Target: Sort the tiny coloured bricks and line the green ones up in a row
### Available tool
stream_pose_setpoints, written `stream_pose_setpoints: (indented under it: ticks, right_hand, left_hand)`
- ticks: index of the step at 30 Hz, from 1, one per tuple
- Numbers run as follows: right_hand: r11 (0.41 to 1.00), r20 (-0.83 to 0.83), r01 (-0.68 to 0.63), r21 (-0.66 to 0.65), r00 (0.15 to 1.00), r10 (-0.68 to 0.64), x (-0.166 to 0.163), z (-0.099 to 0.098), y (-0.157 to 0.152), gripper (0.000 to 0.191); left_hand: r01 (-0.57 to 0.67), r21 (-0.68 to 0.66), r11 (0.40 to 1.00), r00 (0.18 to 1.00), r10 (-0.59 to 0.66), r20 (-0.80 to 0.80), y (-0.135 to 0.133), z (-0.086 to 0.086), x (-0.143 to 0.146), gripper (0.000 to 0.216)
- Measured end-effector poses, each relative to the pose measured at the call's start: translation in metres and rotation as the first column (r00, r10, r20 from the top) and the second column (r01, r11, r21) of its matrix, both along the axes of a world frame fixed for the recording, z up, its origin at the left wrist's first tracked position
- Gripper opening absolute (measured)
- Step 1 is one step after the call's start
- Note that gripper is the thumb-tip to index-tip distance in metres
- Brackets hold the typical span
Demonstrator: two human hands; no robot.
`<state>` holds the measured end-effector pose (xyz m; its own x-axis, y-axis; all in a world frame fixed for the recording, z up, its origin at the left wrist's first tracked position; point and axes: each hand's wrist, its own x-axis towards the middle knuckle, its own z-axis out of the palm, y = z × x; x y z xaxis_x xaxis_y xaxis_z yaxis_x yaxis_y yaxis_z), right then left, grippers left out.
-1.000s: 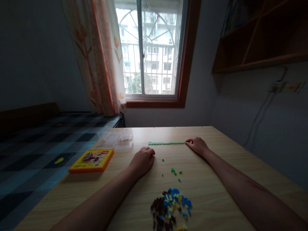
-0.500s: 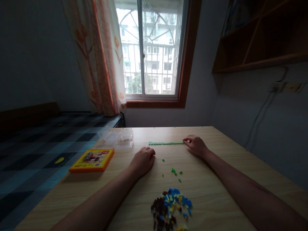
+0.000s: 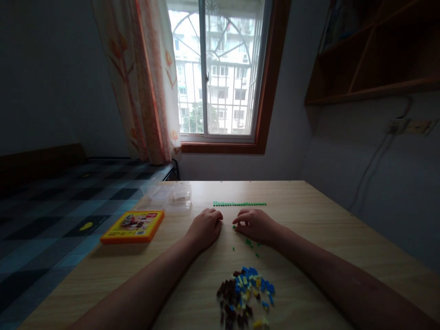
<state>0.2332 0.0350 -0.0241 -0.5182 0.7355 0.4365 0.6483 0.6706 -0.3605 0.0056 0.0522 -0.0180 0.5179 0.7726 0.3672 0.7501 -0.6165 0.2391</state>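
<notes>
A row of small green bricks (image 3: 239, 203) lies in a straight line across the wooden table (image 3: 309, 215). My right hand (image 3: 256, 225) rests just in front of it with its fingers curled, fingertips at a loose green brick (image 3: 234, 226). A few more loose green bricks (image 3: 248, 242) lie under and beside that hand. My left hand (image 3: 205, 227) lies on the table to the left, fingers curled under in a loose fist; I see nothing in it. A heap of brown, blue, yellow and white bricks (image 3: 244, 293) sits near the front edge.
A yellow and orange box (image 3: 132, 226) lies at the table's left side. Behind it stands a clear plastic tray (image 3: 168, 197). A bed with a checked cover (image 3: 51, 215) adjoins the table on the left. A window (image 3: 220, 73) and curtain are behind, a wooden shelf (image 3: 371, 55) upper right.
My right hand has left the right end of the green row and moved left and toward me, down to the loose green bricks. My left hand has stayed put.
</notes>
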Motion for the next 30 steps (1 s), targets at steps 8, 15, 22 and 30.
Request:
stream_pose_setpoints:
  ticks: [8,15,22,30]
  right_hand:
    - [1.000,0.057,-0.015,0.024,0.998,0.013,0.002,-0.002,0.004,0.011]
    - [0.996,0.128,0.030,0.078,0.991,-0.040,0.010,-0.001,0.008,0.017]
    - [0.964,0.335,0.109,0.245,0.923,-0.189,0.019,0.007,0.006,0.029]
    - [0.966,0.207,0.200,0.163,0.951,-0.232,0.034,-0.001,0.013,0.019]
  left_hand:
    - [0.000,-0.005,1.000,1.000,0.000,-0.006,0.000,0.001,0.000,0.017]
    - [0.003,-0.013,1.000,1.000,-0.003,0.003,0.000,0.002,0.000,0.017]
    - [-0.001,-0.009,1.000,1.000,0.001,-0.005,-0.001,0.002,0.001,0.017]
    - [0.001,-0.011,1.000,1.000,-0.001,0.007,0.000,0.000,-0.001,0.017]
